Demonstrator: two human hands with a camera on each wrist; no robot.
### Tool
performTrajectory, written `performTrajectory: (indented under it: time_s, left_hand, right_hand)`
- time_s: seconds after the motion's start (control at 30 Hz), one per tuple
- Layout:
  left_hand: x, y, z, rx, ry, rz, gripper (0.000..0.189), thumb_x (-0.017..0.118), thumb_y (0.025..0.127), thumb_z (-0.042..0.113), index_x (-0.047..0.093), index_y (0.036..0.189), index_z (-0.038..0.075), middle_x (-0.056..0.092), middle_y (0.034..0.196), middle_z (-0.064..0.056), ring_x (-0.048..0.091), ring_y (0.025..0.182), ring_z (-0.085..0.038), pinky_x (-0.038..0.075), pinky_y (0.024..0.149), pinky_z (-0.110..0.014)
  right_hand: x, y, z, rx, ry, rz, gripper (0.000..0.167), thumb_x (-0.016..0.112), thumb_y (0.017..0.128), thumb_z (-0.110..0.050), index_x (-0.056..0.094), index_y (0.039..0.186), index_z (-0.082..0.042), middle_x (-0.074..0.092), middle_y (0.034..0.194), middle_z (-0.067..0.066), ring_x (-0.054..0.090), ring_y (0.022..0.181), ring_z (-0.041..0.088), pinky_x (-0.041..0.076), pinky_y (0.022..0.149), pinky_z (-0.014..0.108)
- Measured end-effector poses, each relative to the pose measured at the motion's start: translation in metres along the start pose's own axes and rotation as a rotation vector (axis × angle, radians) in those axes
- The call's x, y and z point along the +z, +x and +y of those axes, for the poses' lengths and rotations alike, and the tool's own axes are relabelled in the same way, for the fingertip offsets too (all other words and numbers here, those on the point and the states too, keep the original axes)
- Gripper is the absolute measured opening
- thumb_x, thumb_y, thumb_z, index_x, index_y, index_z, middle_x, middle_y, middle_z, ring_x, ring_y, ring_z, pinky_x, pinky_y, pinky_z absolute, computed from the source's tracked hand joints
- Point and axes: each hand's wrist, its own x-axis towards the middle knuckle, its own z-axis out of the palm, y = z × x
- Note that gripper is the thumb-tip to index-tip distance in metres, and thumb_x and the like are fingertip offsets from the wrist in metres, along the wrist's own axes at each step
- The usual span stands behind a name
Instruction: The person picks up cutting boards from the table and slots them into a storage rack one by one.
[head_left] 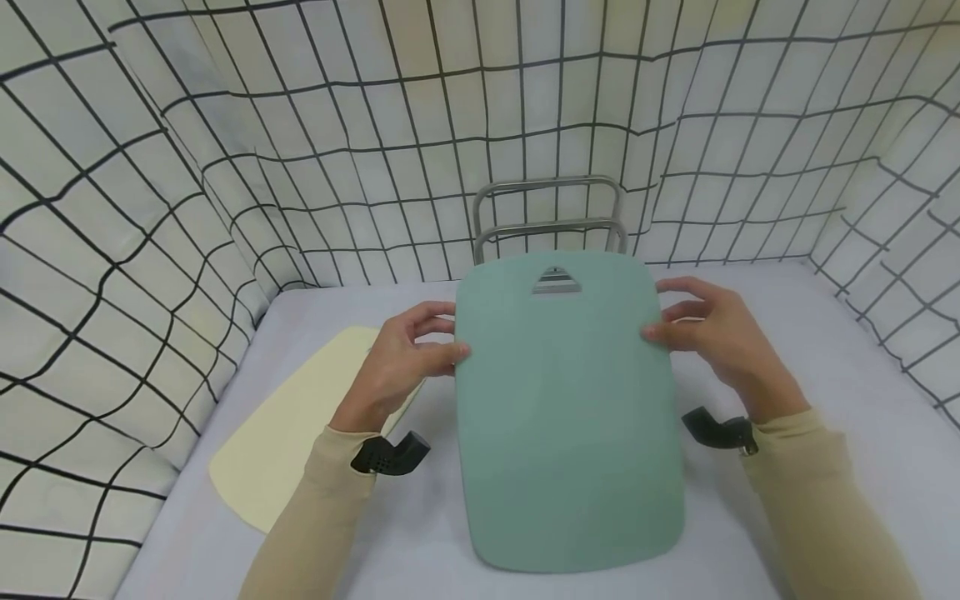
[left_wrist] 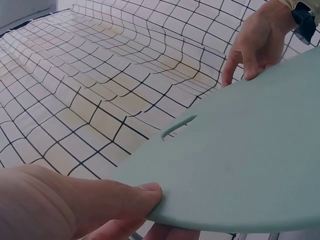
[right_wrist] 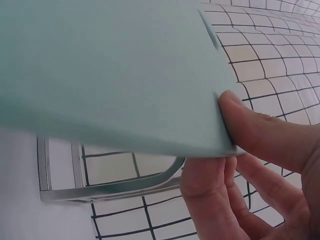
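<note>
A pale green cutting board with rounded corners and a triangular hanging hole is held up between both hands in the head view. My left hand pinches its left edge, thumb on the near face and fingers behind. On the opposite edge my right hand pinches the board the same way, as the right wrist view shows with the thumb on the face. Behind the board stands a metal rack of bent bars; its lower part is hidden by the board.
A cream-coloured cutting board lies on the white table to the left, partly covered by my left forearm. White cloth with a black grid pattern walls the table at the back and both sides.
</note>
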Motion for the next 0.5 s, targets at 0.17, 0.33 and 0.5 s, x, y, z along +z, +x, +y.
performTrajectory:
  time_s: [0.17, 0.33, 0.5]
  left_hand:
    - [-0.0020, -0.0024, 0.0030, 0.008, 0.026, -0.053, 0.067, 0.079, 0.087, 0.008, 0.051, 0.147, 0.021, 0.063, 0.134, -0.013, 0.076, 0.101, -0.023, 0.064, 0.089, -0.042]
    - [-0.0023, -0.0050, 0.0051, 0.009, 0.078, -0.092, 0.079, 0.080, 0.086, 0.005, 0.043, 0.153, 0.025, 0.062, 0.132, -0.014, 0.075, 0.102, -0.021, 0.063, 0.089, -0.041]
    - [-0.0011, -0.0059, 0.0055, 0.002, 0.068, -0.084, 0.080, 0.079, 0.085, 0.003, 0.043, 0.153, 0.025, 0.064, 0.128, -0.015, 0.075, 0.099, -0.021, 0.063, 0.088, -0.041]
  right_hand:
    - [0.0022, -0.0012, -0.0026, -0.006, 0.013, 0.020, 0.079, 0.083, 0.088, -0.037, 0.044, 0.155, -0.023, 0.061, 0.134, 0.019, 0.068, 0.108, 0.031, 0.054, 0.103, 0.056]
    - [0.0034, -0.0013, -0.0023, -0.036, 0.000, 0.014, 0.077, 0.080, 0.090, -0.034, 0.043, 0.156, -0.023, 0.060, 0.129, 0.017, 0.067, 0.103, 0.028, 0.056, 0.098, 0.046]
    - [0.0027, -0.0011, 0.0001, -0.062, -0.020, -0.007, 0.076, 0.080, 0.091, -0.036, 0.042, 0.156, -0.025, 0.061, 0.127, 0.016, 0.068, 0.100, 0.024, 0.060, 0.091, 0.038]
